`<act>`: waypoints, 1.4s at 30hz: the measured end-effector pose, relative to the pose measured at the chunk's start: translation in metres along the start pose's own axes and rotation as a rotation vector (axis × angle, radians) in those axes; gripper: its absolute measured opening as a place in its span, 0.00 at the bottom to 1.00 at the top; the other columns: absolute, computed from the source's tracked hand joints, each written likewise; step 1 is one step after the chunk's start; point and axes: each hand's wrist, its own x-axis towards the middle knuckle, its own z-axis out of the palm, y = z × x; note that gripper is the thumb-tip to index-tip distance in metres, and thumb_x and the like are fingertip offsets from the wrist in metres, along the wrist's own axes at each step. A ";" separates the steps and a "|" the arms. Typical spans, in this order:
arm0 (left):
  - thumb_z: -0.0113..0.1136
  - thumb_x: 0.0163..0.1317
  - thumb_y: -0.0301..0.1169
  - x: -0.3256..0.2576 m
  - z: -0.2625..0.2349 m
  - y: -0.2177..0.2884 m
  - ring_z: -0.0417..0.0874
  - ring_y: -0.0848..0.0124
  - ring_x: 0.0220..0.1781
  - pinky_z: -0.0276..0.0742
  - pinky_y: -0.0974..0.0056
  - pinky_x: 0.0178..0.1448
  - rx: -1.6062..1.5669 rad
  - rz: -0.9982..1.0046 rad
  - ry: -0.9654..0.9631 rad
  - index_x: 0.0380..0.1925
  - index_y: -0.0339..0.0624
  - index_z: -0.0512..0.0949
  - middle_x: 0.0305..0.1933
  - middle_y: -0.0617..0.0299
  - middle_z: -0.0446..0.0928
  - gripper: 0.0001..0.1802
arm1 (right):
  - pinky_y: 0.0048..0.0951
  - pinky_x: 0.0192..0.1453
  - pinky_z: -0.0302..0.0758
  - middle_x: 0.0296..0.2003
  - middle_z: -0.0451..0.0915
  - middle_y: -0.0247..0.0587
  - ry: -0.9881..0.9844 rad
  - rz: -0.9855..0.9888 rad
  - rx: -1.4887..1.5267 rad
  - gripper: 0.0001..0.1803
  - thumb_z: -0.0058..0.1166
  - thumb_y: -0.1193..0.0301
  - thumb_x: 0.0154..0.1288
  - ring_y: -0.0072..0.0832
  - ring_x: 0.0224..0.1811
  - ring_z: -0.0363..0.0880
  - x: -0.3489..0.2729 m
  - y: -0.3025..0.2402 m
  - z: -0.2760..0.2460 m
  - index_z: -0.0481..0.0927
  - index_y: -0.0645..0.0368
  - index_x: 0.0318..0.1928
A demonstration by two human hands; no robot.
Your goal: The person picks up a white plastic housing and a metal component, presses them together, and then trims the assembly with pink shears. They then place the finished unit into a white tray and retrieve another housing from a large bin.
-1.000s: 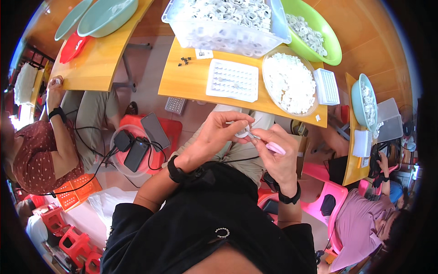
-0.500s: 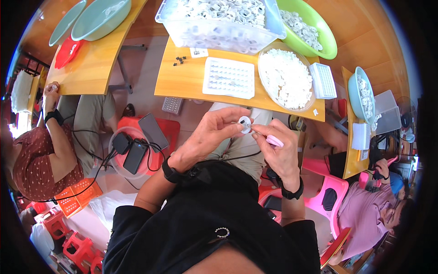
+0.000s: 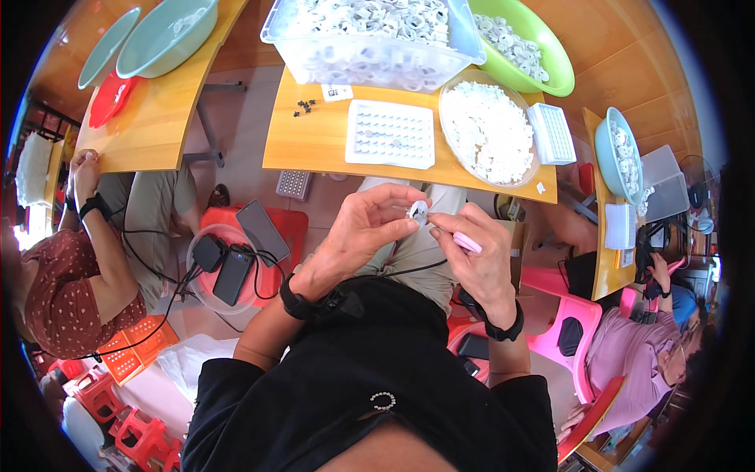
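Between the thumb and fingers of my left hand (image 3: pixel 363 226) is a small round white plastic part (image 3: pixel 418 211) with a dark spot on it. My right hand (image 3: pixel 481 253) is closed around a slim tool with a pink handle (image 3: pixel 467 241); its front end is hidden by my fingertips, which are right beside the part. Both hands are above my lap, short of the table edge. Beyond them on the table lie a white tray with rows of small pockets (image 3: pixel 391 135) and a shallow round bowl (image 3: pixel 448 140) heaped with small white pieces.
A clear plastic bin (image 3: pixel 370 64) and a green basin (image 3: pixel 563 71) of white parts stand at the back. Small black pieces (image 3: pixel 303 108) lie left of the tray. A red stool (image 3: pixel 294 236) with phones and cables is at my left. People sit on both sides.
The round white part has turned and now shows narrower, more edge-on. Both hands stay close together with their grips kept. The whole view has shifted slightly.
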 end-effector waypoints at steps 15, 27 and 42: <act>0.57 0.55 0.16 -0.002 -0.004 -0.003 0.76 0.69 0.52 0.72 0.65 0.58 0.039 0.066 0.027 0.46 0.33 0.73 0.50 0.52 0.75 0.17 | 0.34 0.19 0.67 0.23 0.66 0.36 0.026 -0.069 -0.236 0.13 0.57 0.77 0.48 0.36 0.18 0.72 0.001 -0.012 0.009 0.79 0.52 0.37; 0.57 0.54 0.16 -0.001 -0.005 -0.009 0.77 0.69 0.51 0.72 0.65 0.58 0.035 0.077 -0.005 0.45 0.33 0.74 0.49 0.53 0.76 0.17 | 0.36 0.18 0.67 0.23 0.66 0.36 -0.013 -0.065 -0.273 0.07 0.55 0.77 0.50 0.39 0.18 0.73 0.003 -0.015 0.005 0.77 0.54 0.32; 0.60 0.57 0.27 -0.004 -0.007 -0.002 0.78 0.67 0.50 0.75 0.64 0.56 -0.241 -0.078 -0.013 0.47 0.37 0.73 0.49 0.52 0.76 0.17 | 0.35 0.22 0.66 0.21 0.67 0.37 -0.045 0.052 -0.069 0.08 0.60 0.75 0.50 0.37 0.20 0.72 0.004 -0.022 -0.014 0.82 0.54 0.33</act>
